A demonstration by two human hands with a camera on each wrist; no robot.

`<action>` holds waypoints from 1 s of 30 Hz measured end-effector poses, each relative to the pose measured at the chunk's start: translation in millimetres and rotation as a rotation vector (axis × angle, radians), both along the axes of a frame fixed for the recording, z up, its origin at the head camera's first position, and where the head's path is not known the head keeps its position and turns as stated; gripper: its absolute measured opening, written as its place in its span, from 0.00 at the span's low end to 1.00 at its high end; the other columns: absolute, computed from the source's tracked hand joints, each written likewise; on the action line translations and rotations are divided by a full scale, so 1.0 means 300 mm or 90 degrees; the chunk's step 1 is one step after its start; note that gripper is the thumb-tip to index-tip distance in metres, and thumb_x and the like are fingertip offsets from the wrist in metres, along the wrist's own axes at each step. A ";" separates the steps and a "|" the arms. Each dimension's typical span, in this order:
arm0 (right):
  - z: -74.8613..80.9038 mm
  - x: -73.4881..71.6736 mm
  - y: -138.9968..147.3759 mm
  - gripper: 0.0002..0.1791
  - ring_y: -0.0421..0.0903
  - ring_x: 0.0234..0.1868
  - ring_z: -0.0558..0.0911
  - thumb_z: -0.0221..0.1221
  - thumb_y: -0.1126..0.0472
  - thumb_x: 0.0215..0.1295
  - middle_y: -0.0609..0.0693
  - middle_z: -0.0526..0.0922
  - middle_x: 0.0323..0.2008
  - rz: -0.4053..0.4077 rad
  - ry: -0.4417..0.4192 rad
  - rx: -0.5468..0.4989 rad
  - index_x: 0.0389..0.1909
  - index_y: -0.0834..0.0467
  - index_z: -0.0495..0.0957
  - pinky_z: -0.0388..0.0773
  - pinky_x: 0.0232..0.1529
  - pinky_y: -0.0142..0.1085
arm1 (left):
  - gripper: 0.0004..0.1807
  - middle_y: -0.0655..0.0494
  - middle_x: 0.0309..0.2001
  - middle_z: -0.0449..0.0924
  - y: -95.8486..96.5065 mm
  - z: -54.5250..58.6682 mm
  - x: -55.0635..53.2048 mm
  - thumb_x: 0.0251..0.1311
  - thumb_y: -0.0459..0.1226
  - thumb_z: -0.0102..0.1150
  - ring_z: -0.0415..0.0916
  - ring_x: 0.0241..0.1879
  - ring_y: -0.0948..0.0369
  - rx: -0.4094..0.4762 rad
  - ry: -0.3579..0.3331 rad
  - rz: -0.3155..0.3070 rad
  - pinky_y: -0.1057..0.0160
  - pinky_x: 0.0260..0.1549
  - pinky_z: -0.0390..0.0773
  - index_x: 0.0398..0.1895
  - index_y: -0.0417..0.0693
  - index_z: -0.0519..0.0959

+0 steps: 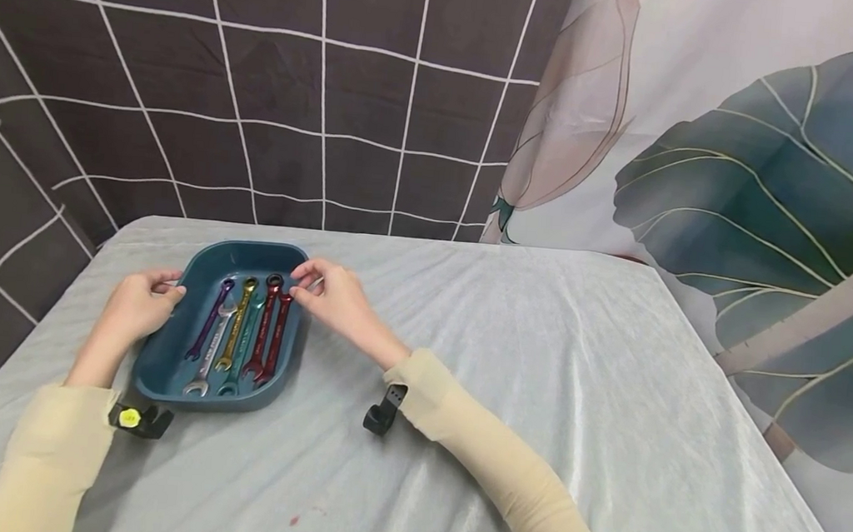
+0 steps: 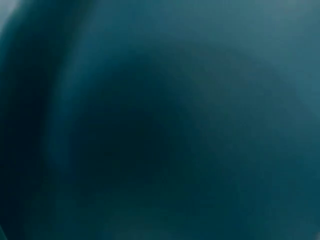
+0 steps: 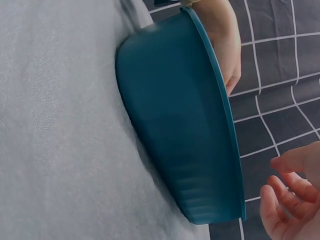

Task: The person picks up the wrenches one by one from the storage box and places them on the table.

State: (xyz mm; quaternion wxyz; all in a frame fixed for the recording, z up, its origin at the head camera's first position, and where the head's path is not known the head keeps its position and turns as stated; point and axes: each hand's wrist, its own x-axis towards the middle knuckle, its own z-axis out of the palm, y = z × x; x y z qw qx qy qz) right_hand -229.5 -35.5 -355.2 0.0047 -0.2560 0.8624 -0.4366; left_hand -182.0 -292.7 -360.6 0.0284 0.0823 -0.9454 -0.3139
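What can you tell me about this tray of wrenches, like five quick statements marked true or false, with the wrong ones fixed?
1. The silver wrench lies between the purple wrench and the gold combination wrench. True.
2. The tray rests on pale grey cloth. True.
3. The purple wrench lies outside the tray. False: it lies inside.
4. The left hand is at the tray's left side, the right hand by its far right corner. True.
5. The right hand grips the gold combination wrench. False: it holds no wrench.
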 end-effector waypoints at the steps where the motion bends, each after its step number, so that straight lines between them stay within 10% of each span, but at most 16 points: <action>1: -0.001 0.000 -0.002 0.11 0.41 0.31 0.80 0.62 0.62 0.62 0.50 0.84 0.35 0.001 0.001 -0.004 0.44 0.59 0.80 0.71 0.30 0.20 | 0.25 0.22 0.51 0.72 -0.002 -0.003 0.001 0.71 0.37 0.43 0.75 0.45 0.36 0.003 0.000 0.001 0.46 0.39 0.77 0.60 0.21 0.65; 11: 0.000 0.007 -0.030 0.12 0.42 0.31 0.81 0.62 0.62 0.62 0.50 0.84 0.34 0.027 -0.008 -0.009 0.46 0.60 0.78 0.71 0.30 0.19 | 0.27 0.25 0.54 0.70 -0.023 -0.014 0.015 0.70 0.40 0.46 0.72 0.49 0.38 0.044 -0.029 0.064 0.64 0.32 0.68 0.63 0.26 0.66; 30: 0.009 -0.003 -0.065 0.12 0.39 0.30 0.82 0.62 0.62 0.62 0.51 0.85 0.34 0.036 -0.084 -0.020 0.46 0.62 0.80 0.73 0.28 0.20 | 0.27 0.28 0.53 0.73 -0.008 0.001 -0.004 0.67 0.40 0.50 0.71 0.51 0.39 0.034 -0.045 0.067 0.51 0.40 0.71 0.62 0.28 0.68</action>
